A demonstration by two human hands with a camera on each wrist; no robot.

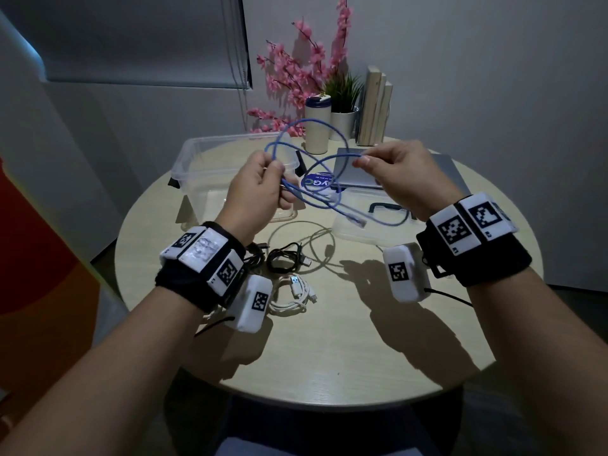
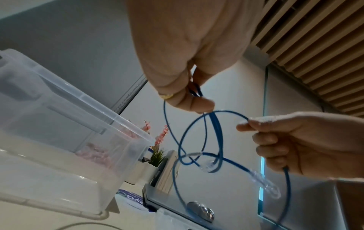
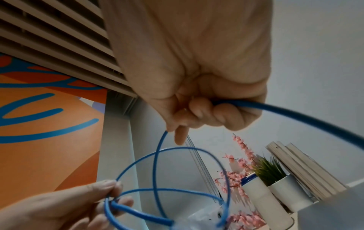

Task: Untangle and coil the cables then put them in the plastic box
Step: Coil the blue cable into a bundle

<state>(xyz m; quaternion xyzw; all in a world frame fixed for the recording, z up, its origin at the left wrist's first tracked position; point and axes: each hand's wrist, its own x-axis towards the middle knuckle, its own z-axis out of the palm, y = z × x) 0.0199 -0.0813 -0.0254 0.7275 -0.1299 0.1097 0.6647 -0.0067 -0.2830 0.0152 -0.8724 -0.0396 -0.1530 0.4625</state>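
Office: laptop (image 1: 362, 172), books (image 1: 375, 110), blinds (image 1: 148, 37), round table (image 1: 329, 340).

Bare round table (image 1: 329, 350) spreads across the lower centre of the head view. Mid-frame, a black cable (image 1: 286, 256), white USB cable (image 1: 296, 294) and box lid (image 1: 371, 218) crowd it; the open plastic box (image 1: 204, 172) stands upper left.

Black wristbands (image 1: 477, 258) carry white marker-printed blocks; a gold ring (image 2: 167, 96).

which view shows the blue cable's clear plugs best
The left wrist view: both clear plugs of the blue cable hang in sight. The head view shows one plug; the right wrist view only a blurred one at its bottom edge.
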